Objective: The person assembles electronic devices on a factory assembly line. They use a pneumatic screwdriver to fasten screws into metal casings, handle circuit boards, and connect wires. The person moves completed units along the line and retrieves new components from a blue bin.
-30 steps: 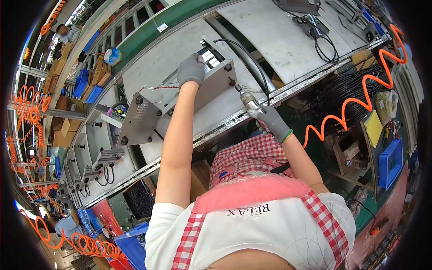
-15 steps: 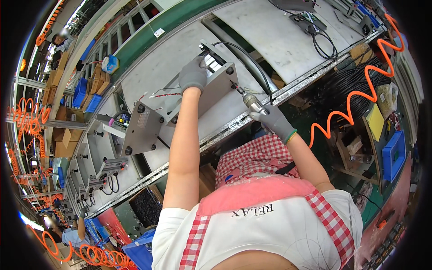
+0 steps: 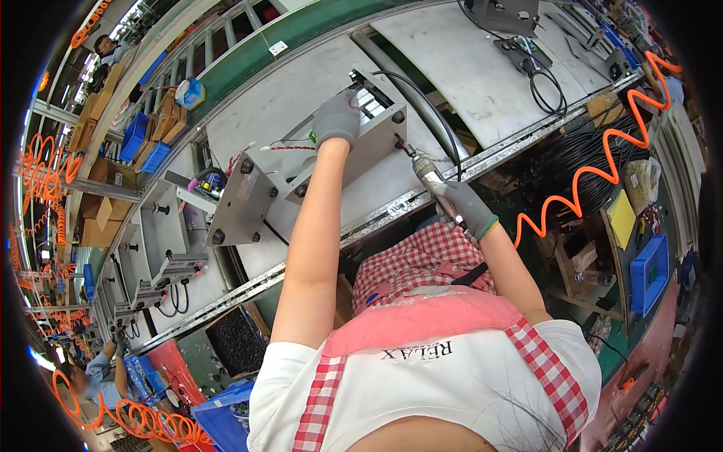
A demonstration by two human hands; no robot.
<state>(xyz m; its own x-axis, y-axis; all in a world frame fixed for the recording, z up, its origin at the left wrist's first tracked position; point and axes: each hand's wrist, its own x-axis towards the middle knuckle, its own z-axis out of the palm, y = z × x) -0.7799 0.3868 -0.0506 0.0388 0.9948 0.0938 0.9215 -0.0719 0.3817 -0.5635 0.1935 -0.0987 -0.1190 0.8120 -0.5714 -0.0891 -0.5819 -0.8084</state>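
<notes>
A grey sheet-metal housing [image 3: 365, 154] with black round feet lies tilted on the pale conveyor board in front of me. My left hand [image 3: 337, 120], in a grey glove, is closed at its upper edge. The fingertips are hidden inside the housing, and a small green part [image 3: 312, 136] and red twisted wires [image 3: 290, 148] show beside the hand. In my right hand [image 3: 467, 207], also gloved, is a metal air screwdriver [image 3: 428, 172], the fingers wrapped round its body. Its bit points at the housing's near right wall, close to a foot; whether it touches is unclear.
Left of the housing stands another grey metal panel [image 3: 242, 197] with black feet. A black cable [image 3: 422, 98] arcs along the right side. An orange coiled air hose [image 3: 580, 181] hangs at the right. Further units [image 3: 162, 226] line the conveyor, and a co-worker [image 3: 105, 369] is at lower left.
The whole scene has shifted slightly rightward in view. My right hand and the screwdriver have tilted a little, showing more of the tool. The green part beside my left hand now shows.
</notes>
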